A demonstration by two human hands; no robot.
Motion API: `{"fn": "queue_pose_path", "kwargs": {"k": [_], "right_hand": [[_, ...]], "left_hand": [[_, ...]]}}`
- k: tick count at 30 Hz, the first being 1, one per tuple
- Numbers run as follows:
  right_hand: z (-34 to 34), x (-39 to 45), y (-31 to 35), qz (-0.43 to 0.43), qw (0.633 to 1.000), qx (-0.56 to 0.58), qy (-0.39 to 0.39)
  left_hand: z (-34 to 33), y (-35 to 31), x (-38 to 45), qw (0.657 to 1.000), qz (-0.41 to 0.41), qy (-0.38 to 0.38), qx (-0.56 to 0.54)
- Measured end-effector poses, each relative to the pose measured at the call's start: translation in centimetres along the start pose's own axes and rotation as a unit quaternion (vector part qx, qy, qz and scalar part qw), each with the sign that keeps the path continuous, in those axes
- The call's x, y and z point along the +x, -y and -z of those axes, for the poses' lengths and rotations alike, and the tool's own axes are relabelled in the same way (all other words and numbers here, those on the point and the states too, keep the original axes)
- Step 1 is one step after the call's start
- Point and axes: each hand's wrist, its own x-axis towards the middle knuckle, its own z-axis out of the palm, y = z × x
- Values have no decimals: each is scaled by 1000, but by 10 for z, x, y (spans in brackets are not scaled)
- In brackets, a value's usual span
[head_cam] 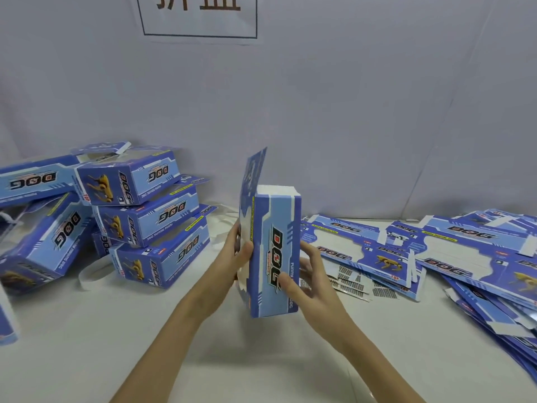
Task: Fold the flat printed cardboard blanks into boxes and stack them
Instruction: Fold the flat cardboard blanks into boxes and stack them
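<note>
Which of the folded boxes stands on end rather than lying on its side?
The box held between both hands; those in the left pile lie lengthwise.

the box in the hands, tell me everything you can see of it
The box in the hands is printed cardboard, blue and light blue, with DOG in black letters down its front panel. It stands upright on end above the white table, tilted slightly. Its white top end looks folded shut, and one flap sticks up at the upper left. The left hand grips its left edge; the right hand holds its right side.
</note>
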Motion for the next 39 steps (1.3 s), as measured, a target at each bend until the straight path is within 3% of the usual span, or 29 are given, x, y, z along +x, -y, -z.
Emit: {"fn": "queue_pose_path", "kwargs": {"k": [2,5,8,11,13,15,18,21,23,26,29,32,35,39], "right_hand": [[0,1,4,10,1000,14,-25],[1,3,-1,-7,999,17,-33],[-4,3,-3,-68,997,30,-12],[-1,12,10,-69,991,88,-69],[-3,25,33,-51,984,134,-109],[-16,50,62,-30,980,165,-103],[-52,114,110,4,978,201,-49],[-97,163,166,-6,963,247,109],[-114,179,183,-4,962,186,201],[-110,176,172,22,968,85,235],[-82,156,123,0,987,37,155],[-47,129,50,-29,995,-91,41],[-5,104,-18,-11,963,-269,-31],[65,87,-55,7,903,-420,-93]], "left_hand": [[2,-5,-1,998,-36,-52,10],[4,-6,-5,967,-102,-173,158],[-1,-13,-7,954,-104,-183,213],[12,-15,-4,982,0,-188,13],[26,-11,-1,961,117,-222,-117],[33,-2,-1,940,213,-224,-147],[30,4,-2,931,258,-218,-138],[28,2,-4,942,247,-190,-126],[29,1,-4,947,241,-179,-117],[28,1,-4,950,236,-179,-94],[28,6,-3,952,234,-177,-89],[25,10,0,954,235,-173,-68],[22,12,3,961,227,-154,-48],[20,16,4,968,218,-119,-23]]}}
